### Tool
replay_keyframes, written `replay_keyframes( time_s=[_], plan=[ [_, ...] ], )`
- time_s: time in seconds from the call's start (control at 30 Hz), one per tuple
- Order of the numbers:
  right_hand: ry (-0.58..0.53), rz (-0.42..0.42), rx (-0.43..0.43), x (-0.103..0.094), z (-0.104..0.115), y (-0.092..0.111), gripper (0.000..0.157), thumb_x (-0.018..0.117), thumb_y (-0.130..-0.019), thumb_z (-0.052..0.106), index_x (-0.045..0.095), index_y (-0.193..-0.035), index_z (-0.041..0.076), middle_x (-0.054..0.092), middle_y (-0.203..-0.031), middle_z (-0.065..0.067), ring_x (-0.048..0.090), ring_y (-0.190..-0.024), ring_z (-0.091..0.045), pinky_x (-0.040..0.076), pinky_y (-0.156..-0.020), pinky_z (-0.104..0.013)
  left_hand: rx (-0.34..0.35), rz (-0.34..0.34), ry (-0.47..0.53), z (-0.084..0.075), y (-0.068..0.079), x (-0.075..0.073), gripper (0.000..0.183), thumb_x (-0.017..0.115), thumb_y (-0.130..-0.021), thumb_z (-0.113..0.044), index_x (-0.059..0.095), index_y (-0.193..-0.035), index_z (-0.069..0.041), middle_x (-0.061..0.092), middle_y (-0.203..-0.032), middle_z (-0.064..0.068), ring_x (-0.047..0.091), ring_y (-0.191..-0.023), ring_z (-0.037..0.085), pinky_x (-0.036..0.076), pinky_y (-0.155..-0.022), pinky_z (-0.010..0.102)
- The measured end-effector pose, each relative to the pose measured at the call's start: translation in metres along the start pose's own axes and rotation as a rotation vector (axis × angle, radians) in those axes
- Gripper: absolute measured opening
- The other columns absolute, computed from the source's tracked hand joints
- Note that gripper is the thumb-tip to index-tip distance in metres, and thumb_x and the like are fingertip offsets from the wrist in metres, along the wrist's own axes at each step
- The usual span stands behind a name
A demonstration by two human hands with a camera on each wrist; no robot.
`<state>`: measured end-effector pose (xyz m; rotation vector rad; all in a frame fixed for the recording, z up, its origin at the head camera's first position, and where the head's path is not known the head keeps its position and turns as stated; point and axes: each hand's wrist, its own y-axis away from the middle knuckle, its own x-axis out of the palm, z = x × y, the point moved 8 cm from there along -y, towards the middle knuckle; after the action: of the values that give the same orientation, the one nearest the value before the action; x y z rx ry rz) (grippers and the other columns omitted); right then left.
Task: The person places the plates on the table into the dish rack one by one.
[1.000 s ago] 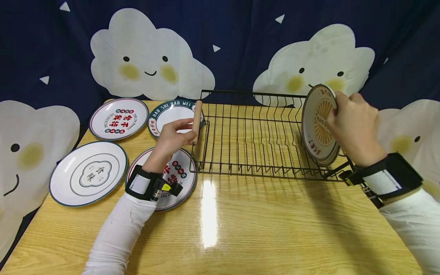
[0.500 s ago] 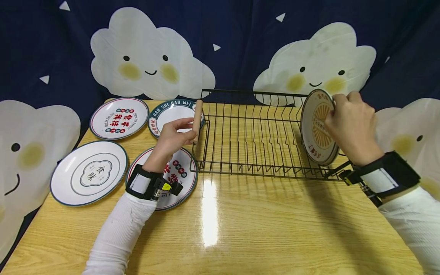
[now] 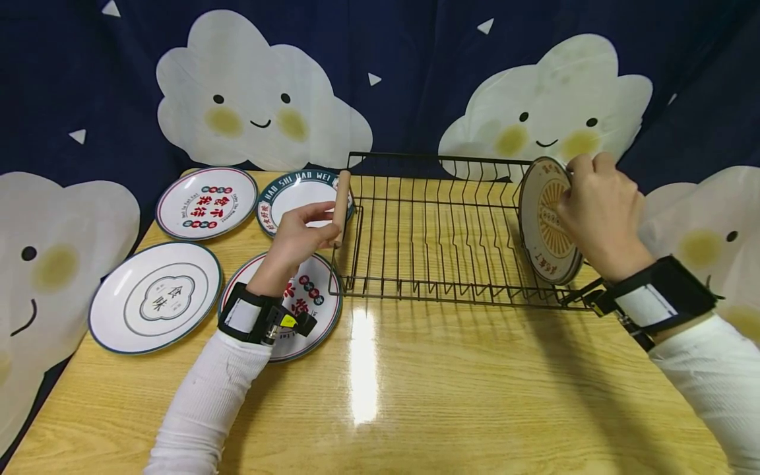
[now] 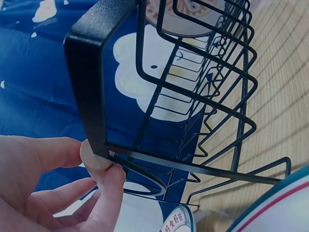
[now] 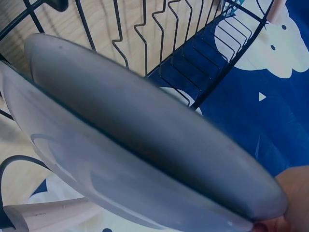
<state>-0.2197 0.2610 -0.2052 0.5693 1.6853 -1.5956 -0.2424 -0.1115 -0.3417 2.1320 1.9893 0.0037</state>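
In the head view, my left hand (image 3: 301,236) grips the light wooden handle (image 3: 341,208) at the left end of a black wire dish rack (image 3: 427,227). Thumb and fingers close round that handle (image 4: 96,162) in the left wrist view. At the rack's right end, my right hand (image 3: 600,211) holds the rim of a plate with an orange fan pattern (image 3: 549,221), which stands on edge facing left. The right wrist view shows the grey back of this plate (image 5: 154,116), with a second plate (image 5: 111,169) leaning close beside it. My right fingertips (image 5: 285,203) are at the rims.
On the table left of the rack lie a red-lettered plate (image 3: 206,203), a teal-rimmed plate (image 3: 303,194), a flower-centred plate (image 3: 156,297) and another red-lettered plate (image 3: 311,323), partly under my left arm. A cloud-print curtain (image 3: 410,79) hangs behind. Another wooden handle (image 5: 53,215) is at the rack's right end.
My right hand has shifted slightly left, and the fan-patterned plate has come a little lower and left in the rack. The left hand keeps its grip on the handle.
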Motion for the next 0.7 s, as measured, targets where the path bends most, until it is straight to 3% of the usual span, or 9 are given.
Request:
replay_keyframes(
  time_s=[0.17,0.43,0.7],
  plan=[
    [0.033,0.010,-0.003,0.0044,0.0005,0.0002,0.005,0.044,-0.071,-0.005,0.045,-0.076,-0.003,0.044,-0.074,-0.024,0.041,-0.049,-0.043,0.022,-0.033,-0.050,0.002,-0.010,-0.004,-0.0001,-0.0009,0.0001,0.047,0.060,-0.084,-0.003,0.052,-0.131,-0.009,0.051,-0.121,0.014,0.058,-0.082,0.013,0.053,-0.066,0.019],
    [0.053,0.006,-0.021,0.0059,0.0031,0.0004,0.006,0.042,-0.072,-0.007,0.043,-0.076,-0.003,0.041,-0.071,-0.021,0.041,-0.051,-0.044,0.020,-0.031,-0.049,-0.010,-0.011,-0.009,-0.0002,-0.0004,0.0000,0.047,0.060,-0.085,-0.004,0.052,-0.131,-0.010,0.051,-0.121,0.014,0.058,-0.083,0.014,0.054,-0.067,0.020],
    [0.088,0.023,-0.029,0.0098,0.0050,-0.0010,0.004,0.043,-0.078,-0.006,0.046,-0.080,-0.004,0.041,-0.073,-0.023,0.040,-0.052,-0.043,0.018,-0.030,-0.047,-0.004,-0.009,-0.009,-0.0013,0.0013,-0.0003,0.047,0.060,-0.085,-0.004,0.052,-0.131,-0.009,0.050,-0.120,0.015,0.059,-0.079,0.012,0.054,-0.067,0.020]
  ],
)
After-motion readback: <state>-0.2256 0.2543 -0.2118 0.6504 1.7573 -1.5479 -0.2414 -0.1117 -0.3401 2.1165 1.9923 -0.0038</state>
